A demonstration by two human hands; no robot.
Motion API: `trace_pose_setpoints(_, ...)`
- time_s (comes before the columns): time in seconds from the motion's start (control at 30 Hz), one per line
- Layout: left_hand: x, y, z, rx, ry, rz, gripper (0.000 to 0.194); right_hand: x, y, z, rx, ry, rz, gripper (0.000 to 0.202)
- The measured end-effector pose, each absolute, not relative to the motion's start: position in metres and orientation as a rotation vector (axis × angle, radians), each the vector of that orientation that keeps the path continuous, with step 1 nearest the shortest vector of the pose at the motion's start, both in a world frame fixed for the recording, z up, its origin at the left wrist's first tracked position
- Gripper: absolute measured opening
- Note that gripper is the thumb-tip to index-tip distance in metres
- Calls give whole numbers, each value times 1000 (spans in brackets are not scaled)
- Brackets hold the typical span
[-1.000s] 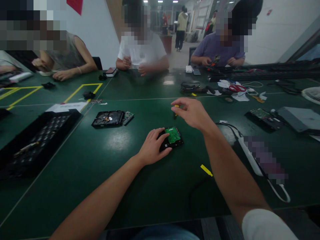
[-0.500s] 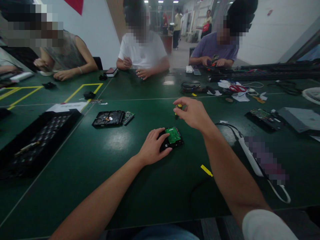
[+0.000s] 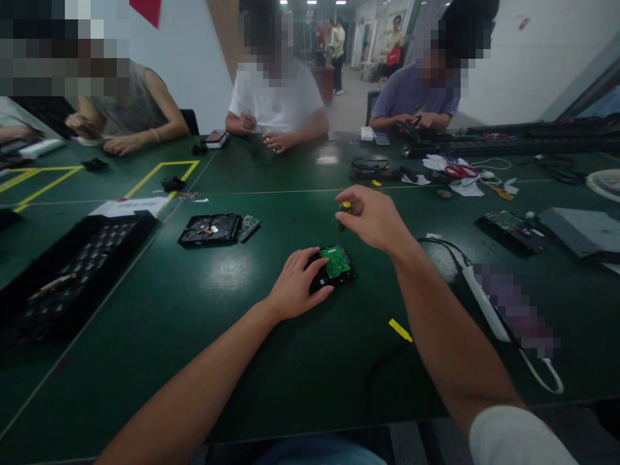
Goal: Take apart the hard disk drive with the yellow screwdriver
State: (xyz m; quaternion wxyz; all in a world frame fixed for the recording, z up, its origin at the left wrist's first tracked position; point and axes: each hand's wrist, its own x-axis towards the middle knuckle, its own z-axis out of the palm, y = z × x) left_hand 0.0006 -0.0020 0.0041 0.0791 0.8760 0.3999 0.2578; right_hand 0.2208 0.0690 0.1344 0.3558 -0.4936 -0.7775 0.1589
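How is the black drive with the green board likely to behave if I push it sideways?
The black drive should move as one stiff piece, as its casing looks rigid. It probably won't roll or tip, lying low and flat, though the table looks glossy, so it may slide. The exposed green board is likely its fragile part.

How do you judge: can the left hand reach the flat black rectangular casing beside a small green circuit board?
Probably yes: bare green tabletop lies between the left hand and that casing, though the hand must leave the green-boarded black drive beneath.
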Motion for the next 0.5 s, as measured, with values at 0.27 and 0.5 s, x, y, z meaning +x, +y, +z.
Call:
trace_pose_setpoints(0.27,0,-2,3,2625,1209,760,62,222,61,147,-1261,-1851,406,25)
trace_pose_setpoints(0.5,2,-2,0,2576,1289,783,65,219,61,139,-1316,-1679,621,24)
